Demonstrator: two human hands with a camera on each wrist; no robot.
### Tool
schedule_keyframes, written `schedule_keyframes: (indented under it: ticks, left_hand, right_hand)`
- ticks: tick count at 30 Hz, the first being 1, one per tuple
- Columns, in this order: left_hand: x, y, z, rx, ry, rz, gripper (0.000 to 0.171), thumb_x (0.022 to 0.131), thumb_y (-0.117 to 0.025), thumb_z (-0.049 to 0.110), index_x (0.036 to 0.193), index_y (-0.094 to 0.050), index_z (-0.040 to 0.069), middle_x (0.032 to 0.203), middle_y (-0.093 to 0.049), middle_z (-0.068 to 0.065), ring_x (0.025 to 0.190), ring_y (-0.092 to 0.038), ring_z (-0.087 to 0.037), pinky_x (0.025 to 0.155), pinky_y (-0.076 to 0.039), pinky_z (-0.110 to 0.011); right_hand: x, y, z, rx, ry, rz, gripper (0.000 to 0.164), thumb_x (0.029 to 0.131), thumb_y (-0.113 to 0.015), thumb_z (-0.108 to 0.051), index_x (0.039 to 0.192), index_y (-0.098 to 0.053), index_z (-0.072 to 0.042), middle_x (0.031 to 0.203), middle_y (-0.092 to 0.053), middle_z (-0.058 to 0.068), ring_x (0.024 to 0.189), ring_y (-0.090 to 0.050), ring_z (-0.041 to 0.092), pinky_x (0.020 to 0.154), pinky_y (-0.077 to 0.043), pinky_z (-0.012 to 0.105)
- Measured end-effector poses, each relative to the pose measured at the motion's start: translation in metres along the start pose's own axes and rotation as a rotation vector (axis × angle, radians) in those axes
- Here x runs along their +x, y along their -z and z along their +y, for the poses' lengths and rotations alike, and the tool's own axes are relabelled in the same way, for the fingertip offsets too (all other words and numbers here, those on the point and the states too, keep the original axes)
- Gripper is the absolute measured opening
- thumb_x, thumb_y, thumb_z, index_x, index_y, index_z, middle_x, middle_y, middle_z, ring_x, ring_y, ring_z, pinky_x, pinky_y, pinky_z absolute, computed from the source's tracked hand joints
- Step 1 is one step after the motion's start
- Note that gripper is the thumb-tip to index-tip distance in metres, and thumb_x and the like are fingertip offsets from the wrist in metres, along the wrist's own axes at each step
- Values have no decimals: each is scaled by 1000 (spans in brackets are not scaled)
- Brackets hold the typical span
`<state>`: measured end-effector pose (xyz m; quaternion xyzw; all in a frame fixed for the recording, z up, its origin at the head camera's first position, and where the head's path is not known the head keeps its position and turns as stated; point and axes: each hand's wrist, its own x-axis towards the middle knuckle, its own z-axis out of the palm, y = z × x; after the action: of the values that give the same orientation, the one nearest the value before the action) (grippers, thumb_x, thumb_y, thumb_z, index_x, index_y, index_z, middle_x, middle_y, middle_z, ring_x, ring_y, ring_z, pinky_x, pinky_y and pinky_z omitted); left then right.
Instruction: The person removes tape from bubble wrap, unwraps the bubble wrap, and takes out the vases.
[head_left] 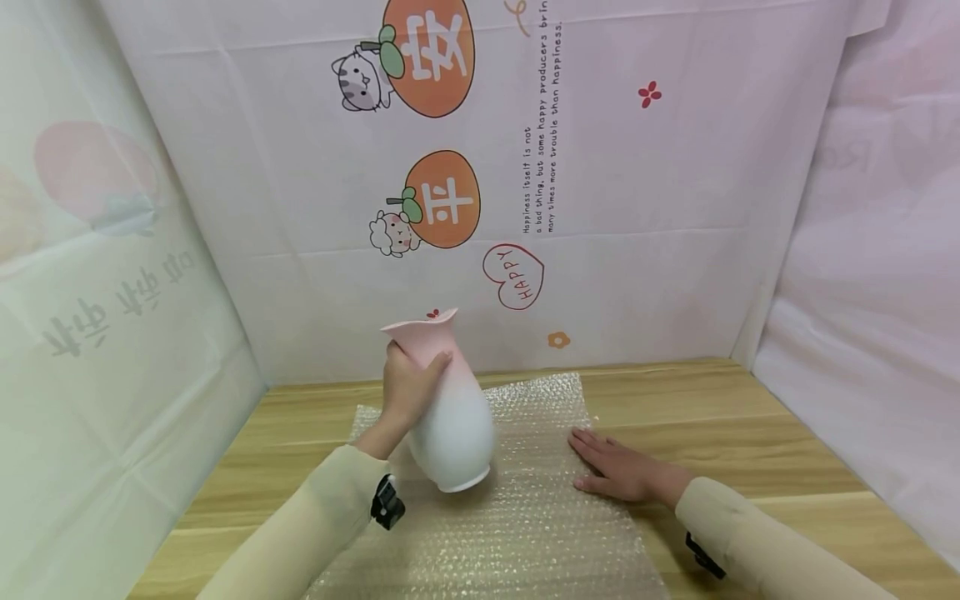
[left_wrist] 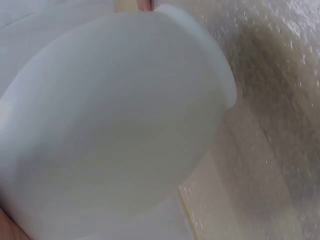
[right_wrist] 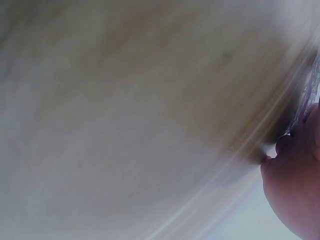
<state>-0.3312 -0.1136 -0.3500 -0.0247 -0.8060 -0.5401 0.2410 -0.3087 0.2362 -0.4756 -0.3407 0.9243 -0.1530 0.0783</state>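
My left hand point(head_left: 408, 387) grips a vase point(head_left: 453, 433) round its neck, thumb across the front. The vase has a wavy pink rim that fades to a white, rounded body; it tilts, with its foot toward the lower right. In the left wrist view the white body point(left_wrist: 115, 110) fills most of the picture, its foot over the wrap. Beneath it a sheet of bubble wrap point(head_left: 525, 517) lies spread on the table. My right hand point(head_left: 618, 468) rests with fingers extended at the sheet's right edge. The right wrist view shows part of that hand point(right_wrist: 295, 190) beside the wrap's edge.
The wood-grain table point(head_left: 757, 450) runs back to a white printed cloth point(head_left: 637, 183) hung behind it. More cloth hangs on the left point(head_left: 97, 333) and right sides. Black wrist straps sit on both sleeves.
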Motion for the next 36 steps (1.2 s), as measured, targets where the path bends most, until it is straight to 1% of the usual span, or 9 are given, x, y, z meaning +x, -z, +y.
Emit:
schedule_keyframes:
  ticks: [4,11,15,20,23,26,33,36]
  left_hand:
    - [4,11,-3,8,-33,34,78,78,-77,32,133,-38,-7,114,-56,-23,99,-57,-35,83,-49,-51]
    - [10,27,-10,-19,-77,98,77,78,-78,31,133,-37,-4,112,-55,-20,97,-56,-33,82,-49,-50]
    - [13,37,-14,-19,-106,136,77,77,-78,29,133,-36,-4,113,-54,-19,97,-55,-32,82,-49,-49]
    - [17,52,-18,-3,-163,198,75,77,-79,27,131,-37,-5,110,-53,-20,94,-54,-31,81,-47,-49]
    - [20,61,-21,17,-184,221,76,77,-79,27,132,-37,-5,109,-54,-20,94,-54,-32,81,-47,-49]
    - [23,70,-25,39,-196,242,78,76,-79,29,133,-37,-4,110,-54,-20,94,-54,-32,81,-46,-49]
    - [27,89,-36,65,-191,326,78,75,-80,29,133,-38,-2,107,-56,-21,93,-54,-34,83,-44,-48]
    - [29,97,-42,74,-200,359,78,75,-80,29,133,-38,-2,108,-55,-22,94,-54,-35,83,-44,-49]
  right_hand:
    - [0,0,0,-3,-5,-5,80,100,-42,-53,152,-21,2,158,-15,23,143,-13,40,111,-15,59]
    - [-1,4,-3,10,-5,-11,79,100,-44,-51,152,-22,4,157,-16,24,143,-14,41,110,-15,60]
    - [-2,5,-5,2,1,-12,78,100,-44,-50,151,-22,5,156,-16,26,142,-14,43,110,-15,61]
    - [-3,5,-5,5,18,-4,77,101,-44,-48,151,-22,6,156,-17,27,141,-15,45,109,-16,62]
    - [-3,6,-6,10,24,-5,78,101,-44,-48,150,-22,7,156,-17,27,141,-15,45,108,-16,63]
    - [-2,6,-5,9,21,-10,78,100,-44,-49,150,-22,7,156,-16,27,141,-15,45,108,-16,62]
    - [-3,4,-4,-4,8,-8,78,100,-44,-49,151,-22,5,156,-17,26,142,-14,43,109,-16,61]
    - [-3,4,-4,-6,9,-11,78,100,-43,-50,151,-22,5,156,-16,26,142,-14,43,109,-16,61]
